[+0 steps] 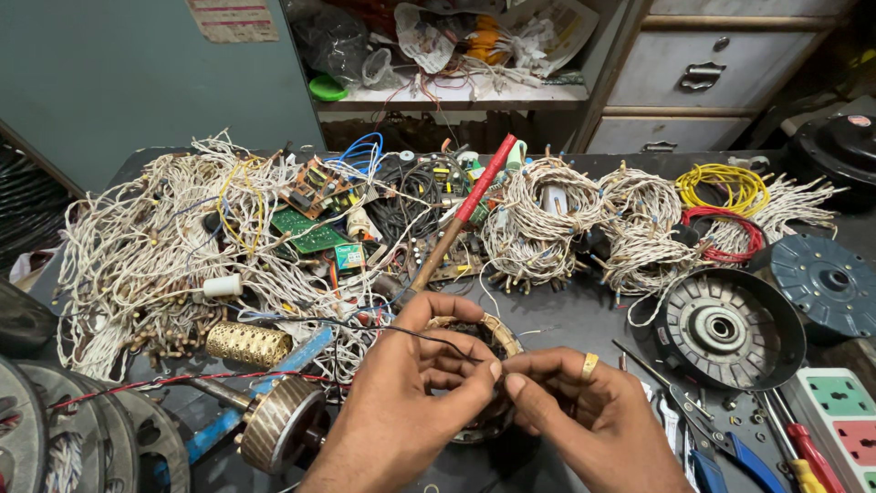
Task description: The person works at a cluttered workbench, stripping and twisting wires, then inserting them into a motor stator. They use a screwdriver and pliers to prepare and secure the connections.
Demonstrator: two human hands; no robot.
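Head view, lower centre: left hand and right hand pinch a thin black wire over the stator winding; excess pull could snap it.

Colours only: white-and-brown twisted wire bundles fill the left and centre; yellow wire coil and red wire coil upper right; green circuit board upper centre-left; red-sleeved soldering iron centre; brass-gold perforated cylinder lower left; thin black wire at the fingers; gold ring; dark tabletop
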